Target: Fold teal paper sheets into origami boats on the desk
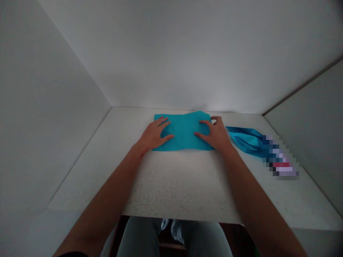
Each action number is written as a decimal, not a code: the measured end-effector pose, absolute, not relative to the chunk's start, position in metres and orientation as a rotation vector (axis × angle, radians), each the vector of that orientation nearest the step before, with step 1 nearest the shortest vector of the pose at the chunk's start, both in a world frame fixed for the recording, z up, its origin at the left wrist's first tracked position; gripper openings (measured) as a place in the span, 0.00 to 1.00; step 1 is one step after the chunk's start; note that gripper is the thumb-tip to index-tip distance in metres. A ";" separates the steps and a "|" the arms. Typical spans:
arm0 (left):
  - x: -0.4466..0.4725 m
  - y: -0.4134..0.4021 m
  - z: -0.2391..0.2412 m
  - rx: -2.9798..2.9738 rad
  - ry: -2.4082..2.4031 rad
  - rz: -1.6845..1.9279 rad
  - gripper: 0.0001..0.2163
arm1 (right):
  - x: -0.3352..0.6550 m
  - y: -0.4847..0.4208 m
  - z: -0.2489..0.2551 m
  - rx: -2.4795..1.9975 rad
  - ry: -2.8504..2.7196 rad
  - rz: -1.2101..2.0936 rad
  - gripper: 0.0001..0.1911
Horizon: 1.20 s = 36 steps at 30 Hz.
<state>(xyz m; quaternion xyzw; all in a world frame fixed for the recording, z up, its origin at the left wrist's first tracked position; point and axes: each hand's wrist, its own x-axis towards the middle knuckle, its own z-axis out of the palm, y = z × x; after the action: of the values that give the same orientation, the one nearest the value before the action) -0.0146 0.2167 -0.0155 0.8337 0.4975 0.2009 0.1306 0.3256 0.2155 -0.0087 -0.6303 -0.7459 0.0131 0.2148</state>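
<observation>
A flat turquoise sheet (pixel 183 132), cloth or paper, I cannot tell which, lies lengthwise across the white tabletop, close to the back wall. Its upper right edge bulges up a little. On its left end rests my left hand (pixel 158 134), with fingers spread and thumb pointing inward. My right hand (pixel 214 132) touches the right end, its fingers apart and bent over the surface. Neither hand grips anything that I can see.
To the right lies a crumpled blue piece (pixel 246 141) of similar material, its right end running under a pixelated patch. White walls (pixel 174 64) enclose the tabletop (pixel 171 185) at the back and both sides. My legs (pixel 144 237) are below its front edge.
</observation>
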 end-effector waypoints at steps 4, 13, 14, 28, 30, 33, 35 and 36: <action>-0.013 0.209 -0.022 2.344 1.463 0.377 0.53 | 0.309 0.208 -0.005 -1.634 -2.123 -0.127 0.36; -0.013 0.196 -0.015 2.265 1.579 0.118 0.71 | 0.304 0.221 -0.034 -1.617 -2.367 0.232 0.45; -0.011 0.195 -0.015 2.256 1.597 0.128 0.69 | 0.310 0.225 -0.036 -1.656 -2.331 0.223 0.45; 0.022 0.187 -0.005 2.406 1.396 0.526 0.42 | 0.301 0.221 -0.026 -1.435 -2.519 0.261 0.41; 0.029 0.181 -0.008 2.431 1.220 0.398 0.46 | 0.297 0.219 -0.020 -1.332 -2.535 0.260 0.38; 0.035 0.178 -0.017 2.398 1.256 0.385 0.47 | 0.297 0.218 -0.013 -1.336 -2.392 0.187 0.34; 0.032 0.177 -0.023 2.346 1.412 0.445 0.47 | 0.299 0.218 -0.010 -1.345 -2.316 0.159 0.32; 0.027 0.176 -0.025 2.309 1.509 0.474 0.47 | 0.300 0.218 -0.010 -1.341 -2.295 0.155 0.31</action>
<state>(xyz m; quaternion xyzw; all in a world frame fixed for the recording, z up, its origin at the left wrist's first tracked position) 0.0272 0.1761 -0.0248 0.8130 0.5312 0.1667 0.1705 0.2997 0.2181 -0.0102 -0.4892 -0.8374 0.0566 0.2372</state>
